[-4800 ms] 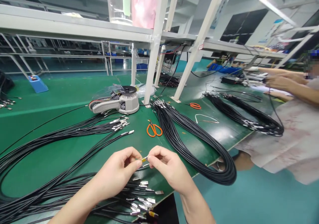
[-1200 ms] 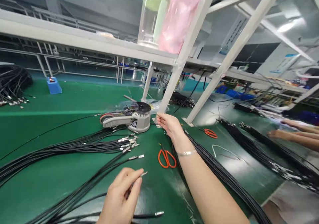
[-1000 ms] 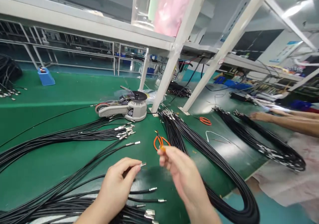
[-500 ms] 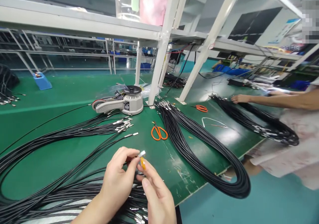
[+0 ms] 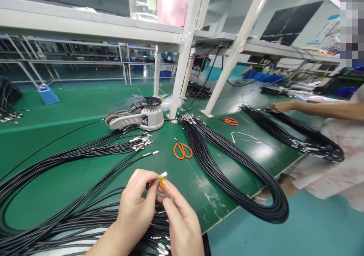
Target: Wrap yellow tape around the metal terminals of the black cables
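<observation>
Left hand [image 5: 139,199] is mostly closed, thumb and index pinched together on a cable end [image 5: 164,174], with the silver plug poking out past the fingertips toward the right. Right hand [image 5: 182,218] is half curled just beside it, thumb sitting back from the index, and the index fingertip is up against a bit of orange tape [image 5: 162,183] right at the plug. Fingers cover a lot there, so I can't really tell if the right hand is gripping anything or just pressing.

Under the hands and off to the near left there's a big spread of black cables [image 5: 71,225], with silver plugs [image 5: 162,246] bunched at the near edge of the green table [image 5: 79,104]. A bit farther out, scissors [image 5: 182,151] with orange handles lie flat, and left of those is a grey tape machine [image 5: 152,121]. Right of the scissors, a thick cable loop [image 5: 277,206] hangs over the table edge.

Far right, a co-worker's hand [image 5: 280,107] is on another cable bundle [image 5: 298,142]. Far left has a small blue holder [image 5: 48,94], and a pink bag [image 5: 172,3] stands on the shelf [image 5: 85,24] above.
</observation>
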`<state>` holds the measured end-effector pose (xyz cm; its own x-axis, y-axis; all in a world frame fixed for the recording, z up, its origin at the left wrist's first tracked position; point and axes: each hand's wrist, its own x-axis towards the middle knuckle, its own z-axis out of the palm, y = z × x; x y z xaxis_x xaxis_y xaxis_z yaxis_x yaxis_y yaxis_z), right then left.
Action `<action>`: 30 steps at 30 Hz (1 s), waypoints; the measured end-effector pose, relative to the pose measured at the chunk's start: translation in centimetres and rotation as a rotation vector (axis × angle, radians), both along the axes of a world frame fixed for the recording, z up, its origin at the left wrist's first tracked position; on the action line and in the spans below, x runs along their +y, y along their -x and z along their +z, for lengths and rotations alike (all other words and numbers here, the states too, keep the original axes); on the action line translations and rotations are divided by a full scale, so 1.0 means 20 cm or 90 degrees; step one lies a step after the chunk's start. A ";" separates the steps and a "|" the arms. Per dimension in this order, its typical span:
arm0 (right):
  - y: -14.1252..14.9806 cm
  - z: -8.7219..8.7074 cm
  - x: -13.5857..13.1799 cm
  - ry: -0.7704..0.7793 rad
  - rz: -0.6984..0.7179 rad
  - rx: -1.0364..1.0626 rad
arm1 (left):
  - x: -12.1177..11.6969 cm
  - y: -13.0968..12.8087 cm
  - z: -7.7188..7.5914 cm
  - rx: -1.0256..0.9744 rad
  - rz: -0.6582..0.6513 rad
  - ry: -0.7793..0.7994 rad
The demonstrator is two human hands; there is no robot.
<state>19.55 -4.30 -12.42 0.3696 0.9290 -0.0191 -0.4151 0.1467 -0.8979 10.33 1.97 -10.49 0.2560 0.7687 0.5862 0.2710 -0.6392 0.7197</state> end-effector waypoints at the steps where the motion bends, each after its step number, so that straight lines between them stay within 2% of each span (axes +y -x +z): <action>1: 0.00 0.00 0.00 0.001 0.001 0.011 | 0.00 0.00 0.00 0.000 -0.003 -0.007; 6: 0.00 0.00 0.00 0.006 0.016 0.055 | 0.00 0.00 0.01 0.011 -0.017 -0.041; 18: 0.00 0.02 0.00 0.008 -0.001 0.068 | 0.01 0.01 0.00 0.043 -0.025 -0.089; 24: 0.01 0.02 0.01 0.016 0.020 0.100 | 0.02 0.02 -0.02 0.074 -0.027 -0.173; 26: 0.01 0.01 0.00 0.010 0.020 0.114 | 0.03 0.02 -0.03 0.086 -0.020 -0.167; 30: 0.01 -0.02 -0.01 0.012 0.007 0.134 | 0.04 0.04 -0.02 0.150 -0.003 -0.089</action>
<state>19.44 -4.43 -12.83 0.3456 0.9317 -0.1121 -0.5956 0.1254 -0.7935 9.62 2.86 -10.92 0.4007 0.6830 0.6107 0.4174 -0.7294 0.5420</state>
